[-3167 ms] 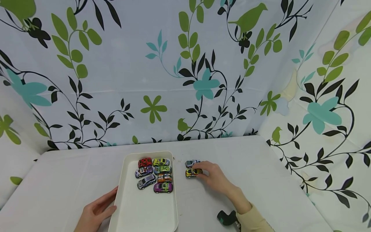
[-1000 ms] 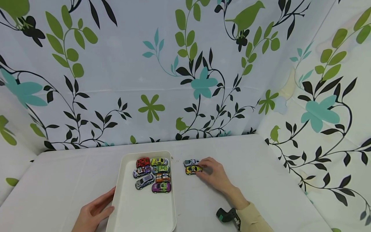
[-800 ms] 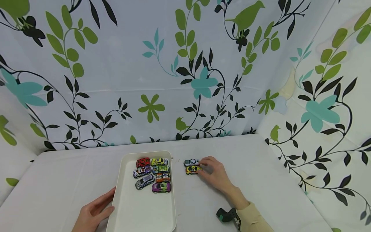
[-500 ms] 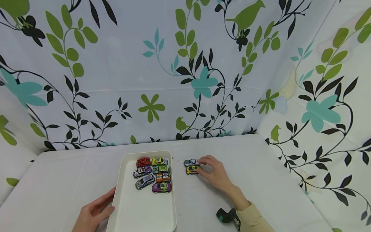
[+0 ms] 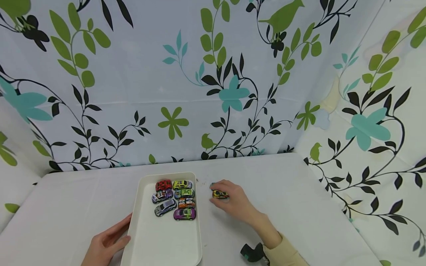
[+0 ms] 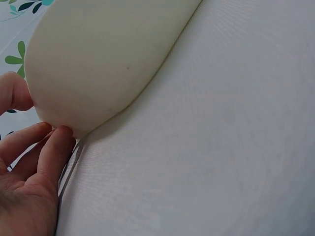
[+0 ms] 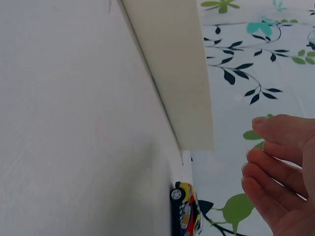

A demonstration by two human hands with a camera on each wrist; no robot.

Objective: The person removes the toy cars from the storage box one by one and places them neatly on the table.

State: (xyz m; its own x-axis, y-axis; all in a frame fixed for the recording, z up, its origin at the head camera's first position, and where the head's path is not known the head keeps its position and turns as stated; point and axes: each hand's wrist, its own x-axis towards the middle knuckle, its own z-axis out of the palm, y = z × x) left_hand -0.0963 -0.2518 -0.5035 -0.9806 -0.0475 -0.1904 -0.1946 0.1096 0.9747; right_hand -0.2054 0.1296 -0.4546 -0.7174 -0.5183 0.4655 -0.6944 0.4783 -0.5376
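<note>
**A:** So where was the yellow toy car (image 5: 220, 194) seen, going by the white tray (image 5: 166, 240)?

**B:** Just off the tray's right wall, on the table (image 5: 299, 199). The right hand (image 5: 233, 201) was laid over it, fingers arched above the roof. Whether it was actually gripped couldn't be told. A second little car behind it was mostly blocked by the fingertips.

**A:** And what was found inside the tray?

**B:** Eight cars were packed into its far end: a red car (image 5: 163, 184), a purple car (image 5: 184, 214), a silver car (image 5: 165, 207) and more. The near-left corner was touched by the left hand (image 5: 104, 245), fingers relaxed and flat.

**A:** Anything added by the wrist views?

**B:** In the left wrist view, fingertips (image 6: 58, 140) were shown against the tray's outside. In the right wrist view, the yellow car was seen from low down beside the wall, with the fingers (image 7: 275, 169) loosely bent and apart from it.
</note>
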